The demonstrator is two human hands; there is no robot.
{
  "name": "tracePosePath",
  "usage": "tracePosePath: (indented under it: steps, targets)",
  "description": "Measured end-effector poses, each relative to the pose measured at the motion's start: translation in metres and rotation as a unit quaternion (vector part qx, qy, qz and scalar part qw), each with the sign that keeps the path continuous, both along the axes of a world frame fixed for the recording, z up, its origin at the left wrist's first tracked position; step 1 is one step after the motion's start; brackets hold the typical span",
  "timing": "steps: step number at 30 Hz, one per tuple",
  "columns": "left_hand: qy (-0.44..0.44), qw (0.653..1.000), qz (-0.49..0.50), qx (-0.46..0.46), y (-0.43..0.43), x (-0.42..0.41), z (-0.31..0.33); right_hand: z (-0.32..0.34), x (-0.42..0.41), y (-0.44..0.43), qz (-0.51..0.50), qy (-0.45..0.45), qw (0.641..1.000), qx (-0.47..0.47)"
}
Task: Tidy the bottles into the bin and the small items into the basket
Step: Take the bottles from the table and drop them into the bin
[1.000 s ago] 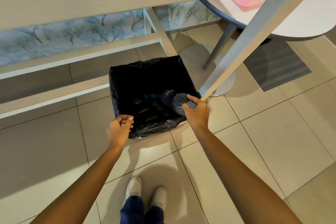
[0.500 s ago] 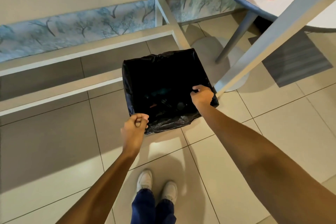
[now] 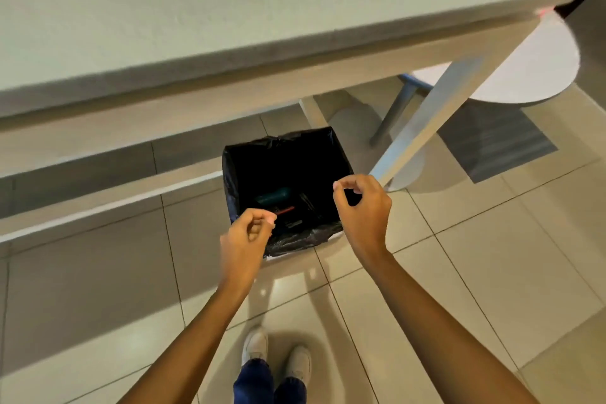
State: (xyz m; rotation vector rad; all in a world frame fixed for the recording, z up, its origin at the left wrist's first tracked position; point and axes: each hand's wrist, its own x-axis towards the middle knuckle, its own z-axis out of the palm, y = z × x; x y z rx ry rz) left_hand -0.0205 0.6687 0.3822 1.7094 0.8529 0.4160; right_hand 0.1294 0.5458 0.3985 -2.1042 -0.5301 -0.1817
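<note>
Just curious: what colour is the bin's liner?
The liner is glossy black, seen best in the head view.
</note>
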Motion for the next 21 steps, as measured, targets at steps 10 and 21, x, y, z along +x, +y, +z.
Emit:
tracePosePath:
  steps: [10, 21]
  targets:
    - [-0.108, 0.974, -0.029, 0.199, -0.027, -0.043, 0.136, 0.143, -0.065, 0.002, 0.086, -0.277, 0.957, 0.034]
    - [-0.215, 0.893, 0.115, 0.378, 0.043, -0.123, 0.256, 0.25, -0.138, 0.095, 0.178, -0.352, 0.906, 0.151]
